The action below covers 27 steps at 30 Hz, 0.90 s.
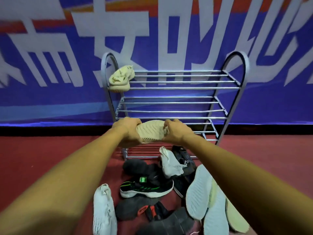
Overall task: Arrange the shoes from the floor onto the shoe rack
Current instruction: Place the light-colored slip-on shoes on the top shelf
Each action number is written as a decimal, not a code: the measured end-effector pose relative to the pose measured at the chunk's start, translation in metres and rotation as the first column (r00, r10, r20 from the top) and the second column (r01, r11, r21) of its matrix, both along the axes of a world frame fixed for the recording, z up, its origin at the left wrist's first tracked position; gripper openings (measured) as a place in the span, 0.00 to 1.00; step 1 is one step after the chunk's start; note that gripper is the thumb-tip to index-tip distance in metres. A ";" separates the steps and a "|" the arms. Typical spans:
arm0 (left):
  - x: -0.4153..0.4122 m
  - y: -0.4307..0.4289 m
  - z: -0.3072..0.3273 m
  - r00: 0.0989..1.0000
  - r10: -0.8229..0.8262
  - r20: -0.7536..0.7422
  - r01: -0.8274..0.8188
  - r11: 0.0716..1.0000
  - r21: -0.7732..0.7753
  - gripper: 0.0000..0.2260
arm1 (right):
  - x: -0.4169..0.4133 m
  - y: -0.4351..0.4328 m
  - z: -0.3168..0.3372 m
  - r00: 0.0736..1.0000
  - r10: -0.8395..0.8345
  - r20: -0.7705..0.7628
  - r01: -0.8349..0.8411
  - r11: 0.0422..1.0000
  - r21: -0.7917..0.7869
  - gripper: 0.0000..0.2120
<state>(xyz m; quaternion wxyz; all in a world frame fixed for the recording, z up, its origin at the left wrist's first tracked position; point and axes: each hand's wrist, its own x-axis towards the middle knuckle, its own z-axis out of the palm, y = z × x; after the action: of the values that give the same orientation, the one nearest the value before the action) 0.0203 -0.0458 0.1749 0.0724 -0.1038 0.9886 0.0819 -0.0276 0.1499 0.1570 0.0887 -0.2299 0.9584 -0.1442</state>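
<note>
A metal shoe rack [177, 102] with several tiers of bars stands against the wall. One cream shoe [120, 79] sits at the left end of its top tier. A second cream shoe [151, 130], ribbed sole facing me, is held in front of the rack's lower tiers. My left hand [127, 131] grips its left end and my right hand [176, 131] grips its right end. On the floor below lie several shoes: a black one with green stripes [145, 187], a white knit one [104, 211] and another white one [169, 162].
A blue banner [50, 73] with large white characters covers the wall behind the rack. The floor [42, 150] is red carpet. At lower right two white-soled shoes [199, 192] lie sole up, beside dark shoes with red marks [149, 211].
</note>
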 end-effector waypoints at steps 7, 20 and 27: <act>0.004 -0.004 0.008 0.975 0.161 -0.155 -0.096 0.928 0.361 0.28 | 0.003 0.009 0.025 0.959 -0.189 -0.212 0.127 0.953 -0.275 0.19; 0.000 0.007 0.016 0.968 0.243 -0.060 -0.063 0.469 0.881 0.23 | 0.004 -0.011 0.044 0.990 -0.138 0.025 0.120 0.745 -0.657 0.33; 0.001 0.013 0.021 0.968 0.249 -0.033 -0.042 0.289 0.956 0.16 | -0.004 -0.021 0.043 0.989 -0.027 0.149 0.129 0.665 -0.735 0.20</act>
<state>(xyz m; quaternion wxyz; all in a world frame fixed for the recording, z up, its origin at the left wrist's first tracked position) 0.0213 -0.0329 0.1960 0.0248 -0.1230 0.7376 0.6635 -0.0320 0.1290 0.2001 0.0411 -0.1955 0.8181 -0.5393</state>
